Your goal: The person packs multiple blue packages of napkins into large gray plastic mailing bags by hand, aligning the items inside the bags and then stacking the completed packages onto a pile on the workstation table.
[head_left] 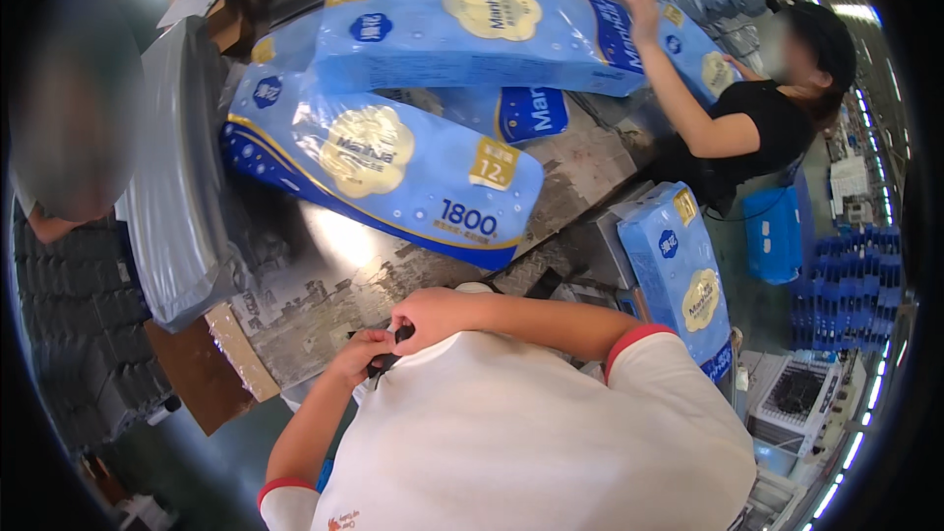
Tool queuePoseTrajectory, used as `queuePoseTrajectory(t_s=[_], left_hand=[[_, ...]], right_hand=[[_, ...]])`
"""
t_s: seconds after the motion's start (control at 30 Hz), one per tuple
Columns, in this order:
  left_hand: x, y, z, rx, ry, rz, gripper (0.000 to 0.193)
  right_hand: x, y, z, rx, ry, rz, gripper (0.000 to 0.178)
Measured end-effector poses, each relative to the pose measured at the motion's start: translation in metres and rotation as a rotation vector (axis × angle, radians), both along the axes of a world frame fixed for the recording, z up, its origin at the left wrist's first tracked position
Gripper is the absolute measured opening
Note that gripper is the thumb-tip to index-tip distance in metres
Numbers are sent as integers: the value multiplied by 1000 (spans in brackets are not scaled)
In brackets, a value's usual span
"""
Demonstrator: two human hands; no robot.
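Observation:
My left hand (366,350) and my right hand (423,319) meet close in front of my white shirt, just off the near edge of the worktable. Between them, the fingers of both pinch a small black thing (387,358); most of it is hidden, so its kind does not show. Beyond my hands, a large blue plastic-wrapped tissue pack (442,172) lies aslant on the metal worktable (285,329). Another long blue pack (418,25) lies behind it, partly on top of other blue packs. Neither hand touches the packs.
At the right, a co-worker in black (733,133) reaches to the far packs. Another person (74,108) stands at the left beside stacked grey plastic-wrapped bundles (182,177). A blue pack (678,270) stands near my right elbow. A cardboard flap (202,374) hangs at the table's left corner.

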State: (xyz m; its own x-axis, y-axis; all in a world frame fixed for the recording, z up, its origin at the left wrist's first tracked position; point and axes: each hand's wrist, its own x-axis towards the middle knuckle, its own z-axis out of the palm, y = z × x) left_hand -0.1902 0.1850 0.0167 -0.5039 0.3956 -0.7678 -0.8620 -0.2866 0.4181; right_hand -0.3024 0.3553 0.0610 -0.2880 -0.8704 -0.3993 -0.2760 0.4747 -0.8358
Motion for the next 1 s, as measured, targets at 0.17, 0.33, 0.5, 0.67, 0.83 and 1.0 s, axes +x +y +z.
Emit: queuePoseTrajectory(t_s=[0.17,0.33,0.5,0.67,0.83,1.0], left_hand=[[2,-19,-5,43,122,-175,19],[8,-24,12,57,158,-300,17],[16,-7,3,135,36,-40,17],[13,4,-6,95,44,27,15],[8,3,-9,-44,126,-81,15],[2,-19,14,62,194,-174,16]], right_hand=[[17,3,-14,-104,-14,-93,36],[20,-1,-9,-170,-63,-112,35],[13,1,-6,-169,-79,-57,35],[10,-1,-8,-178,-104,-76,37],[5,-1,-3,-60,-173,-90,39],[1,-2,3,-58,-117,-5,38]])
